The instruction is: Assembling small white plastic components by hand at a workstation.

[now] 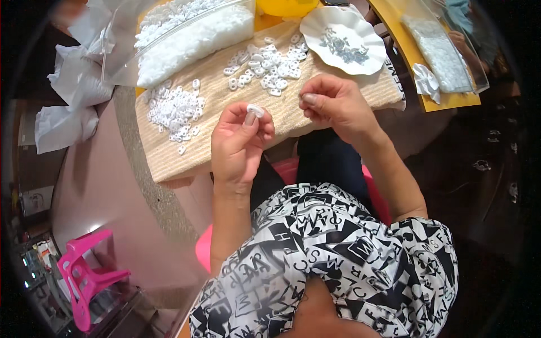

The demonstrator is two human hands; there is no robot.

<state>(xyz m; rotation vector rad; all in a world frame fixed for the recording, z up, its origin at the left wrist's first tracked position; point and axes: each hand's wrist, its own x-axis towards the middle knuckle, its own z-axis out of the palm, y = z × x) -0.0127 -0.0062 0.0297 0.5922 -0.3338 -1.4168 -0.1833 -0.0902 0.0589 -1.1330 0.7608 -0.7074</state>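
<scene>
My left hand pinches a small white oval plastic piece between thumb and fingers, held above the near edge of the cloth-covered table. To its right my right hand is closed, thumb against fingertips; whatever it holds is too small to make out. Beyond my hands lies a loose pile of white plastic pieces with holes. A second pile of smaller-looking white pieces sits at the left. Past my right hand, a white wavy-rimmed plate bears many tiny greyish, shiny parts.
A beige ribbed cloth covers the table. At the back left stands a clear bin full of white pieces. Another clear container and a crumpled white paper rest on a yellow surface at right. A pink stool stands lower left.
</scene>
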